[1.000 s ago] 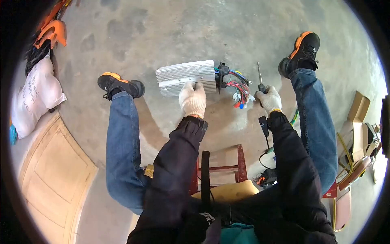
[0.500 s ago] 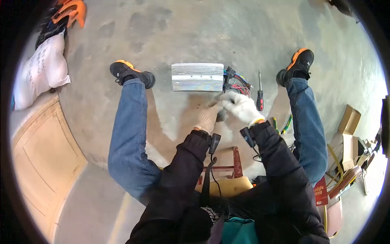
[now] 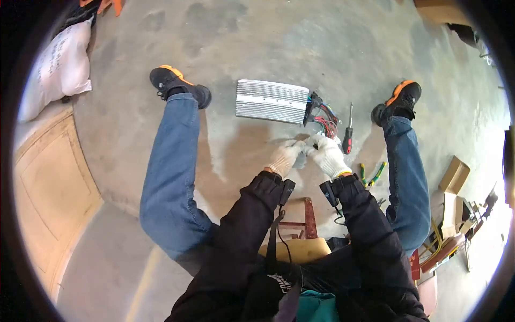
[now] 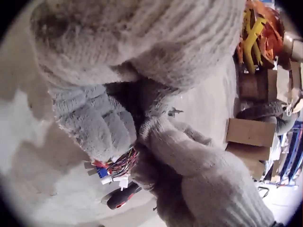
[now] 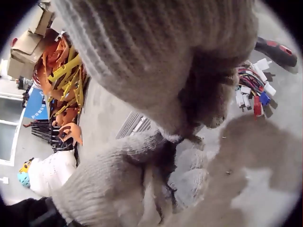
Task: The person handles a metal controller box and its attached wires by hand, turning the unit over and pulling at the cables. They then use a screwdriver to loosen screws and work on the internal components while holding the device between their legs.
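Note:
Both hands wear off-white knitted gloves and meet in front of the body, over the floor. My left hand has its fingers curled in toward the right fingertips. From the other side, my right hand bends its fingers against the left ones. Beside the fingertips a small dark metal piece shows in the left wrist view; I cannot tell whether they hold it. Just beyond lies a silver finned metal box. Its bundle of coloured wires with plugs ends near the right hand. A red and black screwdriver lies right of the wires.
Green-handled pliers lie on the floor by the right leg. Black shoes with orange trim stand either side. A red-legged stool is under the body. An open cardboard box stands at right, a white sack at left.
The left hand has come off the finned box, and the right hand has let go of the screwdriver, now on the floor. Both hands have come together; the head view has shifted.

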The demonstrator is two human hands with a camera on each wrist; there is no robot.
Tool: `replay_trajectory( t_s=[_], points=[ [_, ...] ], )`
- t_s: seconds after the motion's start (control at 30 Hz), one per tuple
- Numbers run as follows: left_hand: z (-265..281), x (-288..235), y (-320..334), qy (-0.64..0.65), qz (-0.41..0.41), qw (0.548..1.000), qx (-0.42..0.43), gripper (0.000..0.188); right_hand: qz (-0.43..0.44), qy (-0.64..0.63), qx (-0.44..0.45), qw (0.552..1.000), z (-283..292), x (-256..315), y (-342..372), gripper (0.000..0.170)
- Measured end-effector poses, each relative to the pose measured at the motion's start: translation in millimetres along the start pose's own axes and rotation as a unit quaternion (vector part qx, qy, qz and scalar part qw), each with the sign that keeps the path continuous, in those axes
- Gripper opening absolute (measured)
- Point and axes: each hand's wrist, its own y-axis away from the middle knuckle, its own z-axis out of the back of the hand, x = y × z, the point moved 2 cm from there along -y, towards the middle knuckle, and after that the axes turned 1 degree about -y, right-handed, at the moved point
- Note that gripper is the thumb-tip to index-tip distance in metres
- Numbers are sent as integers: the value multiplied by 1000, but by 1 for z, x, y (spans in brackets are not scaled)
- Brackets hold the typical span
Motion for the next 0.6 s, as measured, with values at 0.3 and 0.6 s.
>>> replay_trajectory(
  t_s=[0.3,0.6],
  points=[
    [-18,0,-31,-108,-56,991,-51,37,-118,-205,-152,960,27,-40,-18,14],
    [19,-10,-63,240,2,955,-176,59,-125,-32,-236,963,88,-90,-86,38]
  ],
)
